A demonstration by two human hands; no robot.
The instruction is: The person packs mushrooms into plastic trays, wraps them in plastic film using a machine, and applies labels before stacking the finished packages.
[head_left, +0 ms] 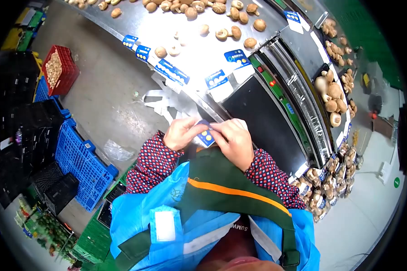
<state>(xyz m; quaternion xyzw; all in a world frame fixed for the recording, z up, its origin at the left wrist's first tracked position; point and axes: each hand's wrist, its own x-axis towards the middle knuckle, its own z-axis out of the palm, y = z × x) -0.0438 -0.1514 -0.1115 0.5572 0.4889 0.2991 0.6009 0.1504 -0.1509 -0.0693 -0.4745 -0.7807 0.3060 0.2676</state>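
My left hand [182, 134] and my right hand [235, 141] meet in front of my chest. Both are closed, with thumbs and fingertips pinching a small blue-and-white label [206, 137] with yellow round marks. Part of the label is hidden by the fingers. Just beyond the hands, white plastic strips [167, 101] hang by the metal table's edge. More blue-and-white labels [172, 72] are stuck along that edge, and others [218, 83] stand beside a flat black panel [264, 113] to the right of my hands.
Loose mushrooms [191, 12] lie on the metal table [135, 20]. A packing machine with a roller [298, 95] stands on the right, with mushroom clusters [333, 92] and wrapped packs [325, 187] beyond. On the left are a red crate [68, 72], blue pallet [86, 165] and black crates [31, 131].
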